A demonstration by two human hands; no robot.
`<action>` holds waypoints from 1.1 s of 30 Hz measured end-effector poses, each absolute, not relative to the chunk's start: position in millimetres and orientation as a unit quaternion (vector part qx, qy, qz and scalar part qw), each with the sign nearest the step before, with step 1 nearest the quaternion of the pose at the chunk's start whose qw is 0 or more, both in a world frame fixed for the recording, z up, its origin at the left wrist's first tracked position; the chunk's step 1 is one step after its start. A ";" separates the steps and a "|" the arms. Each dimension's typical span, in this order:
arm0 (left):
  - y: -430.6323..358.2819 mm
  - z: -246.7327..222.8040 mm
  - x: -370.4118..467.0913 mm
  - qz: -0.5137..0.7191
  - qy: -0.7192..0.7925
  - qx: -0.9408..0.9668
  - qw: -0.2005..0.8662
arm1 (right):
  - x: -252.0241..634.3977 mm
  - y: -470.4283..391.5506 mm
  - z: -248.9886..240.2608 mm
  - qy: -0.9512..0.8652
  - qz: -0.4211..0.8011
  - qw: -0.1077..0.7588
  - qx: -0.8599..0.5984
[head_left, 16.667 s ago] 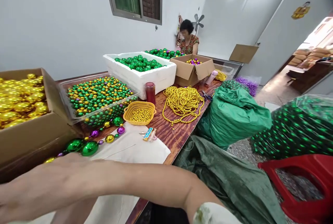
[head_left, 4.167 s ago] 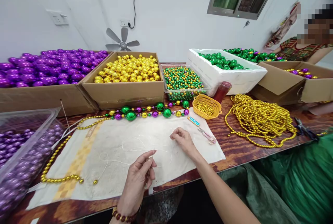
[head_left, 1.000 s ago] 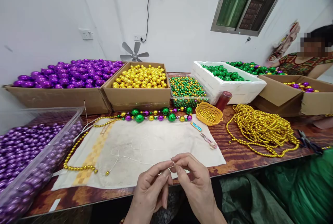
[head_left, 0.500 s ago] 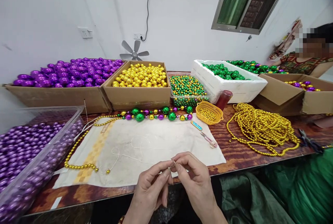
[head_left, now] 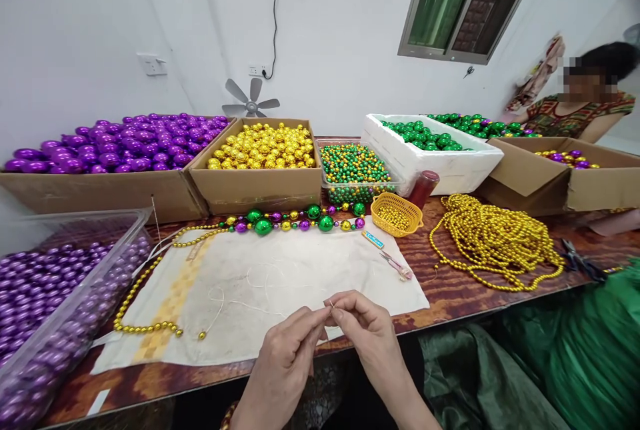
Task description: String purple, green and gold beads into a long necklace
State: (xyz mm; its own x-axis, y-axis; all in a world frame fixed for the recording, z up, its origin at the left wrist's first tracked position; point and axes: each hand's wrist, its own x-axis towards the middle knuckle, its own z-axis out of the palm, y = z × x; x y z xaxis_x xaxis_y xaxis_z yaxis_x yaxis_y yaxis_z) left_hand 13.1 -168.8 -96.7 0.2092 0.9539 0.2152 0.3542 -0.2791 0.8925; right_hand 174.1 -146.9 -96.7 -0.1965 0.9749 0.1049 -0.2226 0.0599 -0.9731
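My left hand (head_left: pixel 287 357) and my right hand (head_left: pixel 364 330) meet fingertip to fingertip at the front edge of the cloth. Both are closed in a pinch on a thin pale thread, mostly hidden by the fingers. The loose thread (head_left: pixel 235 302) curls over the white cloth (head_left: pixel 310 270) and reaches a single gold bead (head_left: pixel 202 335) at the left. Beside that bead lies the end of a gold bead strand (head_left: pixel 145 329). Along the cloth's back edge it joins a strand of green, purple and gold beads (head_left: pixel 263 226).
A yellow basket (head_left: pixel 397 215) of small gold beads, thread snips (head_left: pixel 396 266) and a blue packet (head_left: pixel 373 239) sit rightward. Gold bead strands (head_left: pixel 493 243) are heaped beyond. Bead-filled boxes (head_left: pixel 257 187) line the back; a clear tub (head_left: pixel 100 270) stands left. A co-worker (head_left: pixel 583 100) sits far right.
My fingers have drawn tighter together over the thread, and the left fingers have curled in. The whole view has shifted slightly; the beads and boxes stay in place.
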 end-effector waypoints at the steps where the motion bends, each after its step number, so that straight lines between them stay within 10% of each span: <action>1: -167.4 -95.9 12.9 0.396 0.476 0.706 0.345 | 174.8 -145.8 -98.5 -0.503 0.591 0.514 -0.366; 14: -148.7 -113.8 5.7 0.362 0.555 0.663 0.349 | 263.2 -92.9 -159.9 -0.403 0.302 0.617 -0.604; 33: -76.4 50.7 11.1 0.449 0.396 0.618 0.509 | 351.2 -138.0 -237.6 -0.491 0.307 0.347 -0.738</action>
